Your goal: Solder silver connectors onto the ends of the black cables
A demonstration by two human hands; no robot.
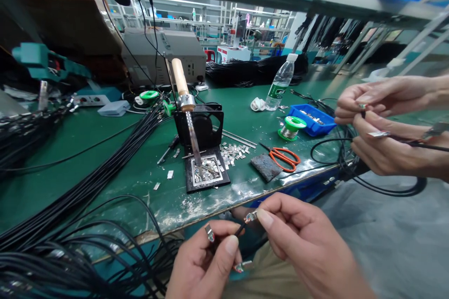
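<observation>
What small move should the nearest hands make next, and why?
Perhaps the right hand should turn the metal connector to check its wiring: its fingertips pinch one end, reddish bits show at the other, and the left hand holds the black cable.

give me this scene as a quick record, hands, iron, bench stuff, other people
left hand: grips a black cable; two more metal-tipped ends show at its fingers
right hand: pinches the metal connector at the cable's tip
iron: wooden handle up, tip down over a black tray of small metal pieces
right of tray: loose metal pieces, orange-handled scissors, solder spool, blue bin
bottle: upright, clear, white cap
left side: long black cable bundle
other person: two hands at right, holding cable
</observation>
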